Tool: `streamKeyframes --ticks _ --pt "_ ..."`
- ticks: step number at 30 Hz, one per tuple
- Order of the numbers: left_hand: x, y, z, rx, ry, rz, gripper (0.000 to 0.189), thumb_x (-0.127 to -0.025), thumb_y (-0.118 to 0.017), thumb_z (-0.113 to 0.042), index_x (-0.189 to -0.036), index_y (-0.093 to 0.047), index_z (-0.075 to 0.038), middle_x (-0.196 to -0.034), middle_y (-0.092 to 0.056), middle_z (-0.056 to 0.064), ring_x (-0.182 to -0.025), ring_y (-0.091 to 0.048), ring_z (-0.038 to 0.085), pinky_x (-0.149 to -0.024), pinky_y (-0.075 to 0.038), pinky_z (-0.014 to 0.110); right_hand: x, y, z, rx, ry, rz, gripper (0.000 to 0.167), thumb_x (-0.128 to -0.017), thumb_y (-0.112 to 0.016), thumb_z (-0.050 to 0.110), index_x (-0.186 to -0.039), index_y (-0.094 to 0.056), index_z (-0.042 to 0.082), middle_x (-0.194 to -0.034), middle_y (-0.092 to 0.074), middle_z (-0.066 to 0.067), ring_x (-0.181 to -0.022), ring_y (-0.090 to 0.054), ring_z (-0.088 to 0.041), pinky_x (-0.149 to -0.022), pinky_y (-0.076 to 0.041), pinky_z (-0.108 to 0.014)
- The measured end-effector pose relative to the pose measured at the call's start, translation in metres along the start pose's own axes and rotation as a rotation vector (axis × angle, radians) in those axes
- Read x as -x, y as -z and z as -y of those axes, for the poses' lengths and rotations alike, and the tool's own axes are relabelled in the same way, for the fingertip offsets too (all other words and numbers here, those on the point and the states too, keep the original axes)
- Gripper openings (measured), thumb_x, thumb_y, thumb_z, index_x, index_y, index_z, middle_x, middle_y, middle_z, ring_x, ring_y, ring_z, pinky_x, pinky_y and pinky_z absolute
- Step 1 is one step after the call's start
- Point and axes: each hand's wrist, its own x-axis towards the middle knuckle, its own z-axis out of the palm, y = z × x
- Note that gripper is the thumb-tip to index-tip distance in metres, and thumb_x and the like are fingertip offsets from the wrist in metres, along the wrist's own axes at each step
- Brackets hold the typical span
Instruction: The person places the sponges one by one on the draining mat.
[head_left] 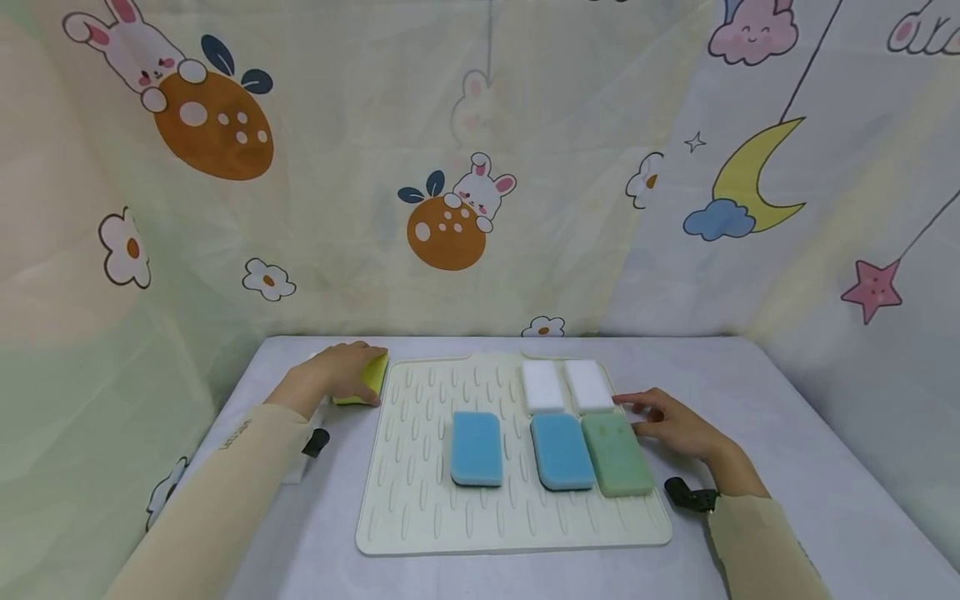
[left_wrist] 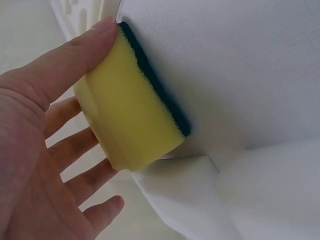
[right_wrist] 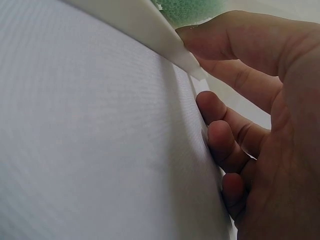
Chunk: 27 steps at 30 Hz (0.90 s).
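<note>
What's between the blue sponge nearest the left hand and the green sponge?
Another blue sponge, close beside the green sponge, plus a bare strip of mat. The head view shows it.

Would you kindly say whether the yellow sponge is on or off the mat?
Off: the left hand holds the yellow sponge just outside the mat.

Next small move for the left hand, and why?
I'd bring the yellow sponge over the mat's left edge and lower it onto the bare left part. The left hand holds it beside that edge, and the mat has open surface left of the left blue sponge.
</note>
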Motion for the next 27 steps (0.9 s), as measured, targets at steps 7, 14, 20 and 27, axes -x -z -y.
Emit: streamKeyframes --ticks 7,14,20,27 --pt "-0.002 0.001 0.000 0.010 0.010 -0.002 0.093 -0.081 -0.087 -0.042 -0.157 -0.044 -0.012 -0.157 -0.047 0.019 -0.142 -0.045 0.044 -0.116 -0.037 0.064 0.000 0.000 -0.001 -0.018 0.004 -0.006 0.051 -0.093 -0.074 0.015 -0.143 -0.063 0.015 -0.123 -0.055 -0.013 -0.091 -0.044 -0.021 -0.074 -0.041 -0.027" --pt "0.003 0.005 -0.004 -0.002 0.005 -0.011 0.093 -0.080 -0.088 -0.042 -0.156 -0.045 -0.011 -0.156 -0.047 0.021 -0.141 -0.046 0.047 -0.115 -0.037 0.066 0.000 -0.001 -0.003 -0.015 0.000 -0.010 0.051 -0.092 -0.074 0.015 -0.143 -0.063 0.015 -0.123 -0.055 -0.014 -0.091 -0.044 -0.021 -0.074 -0.041 -0.027" --pt "0.006 0.010 -0.007 -0.001 0.011 -0.038 0.092 -0.080 -0.089 -0.040 -0.156 -0.046 -0.010 -0.158 -0.046 0.021 -0.141 -0.046 0.045 -0.117 -0.036 0.065 0.000 -0.001 -0.002 -0.020 -0.007 -0.013 0.051 -0.092 -0.075 0.016 -0.142 -0.064 0.014 -0.123 -0.055 -0.014 -0.093 -0.044 -0.022 -0.075 -0.041 -0.028" --pt "0.010 0.015 -0.015 0.018 0.019 -0.059 0.092 -0.080 -0.090 -0.037 -0.156 -0.047 -0.011 -0.157 -0.048 0.018 -0.137 -0.049 0.039 -0.116 -0.038 0.063 -0.001 -0.002 -0.005 -0.008 -0.005 -0.012 0.051 -0.092 -0.075 0.017 -0.142 -0.064 0.015 -0.122 -0.055 -0.014 -0.093 -0.044 -0.021 -0.076 -0.041 -0.029"
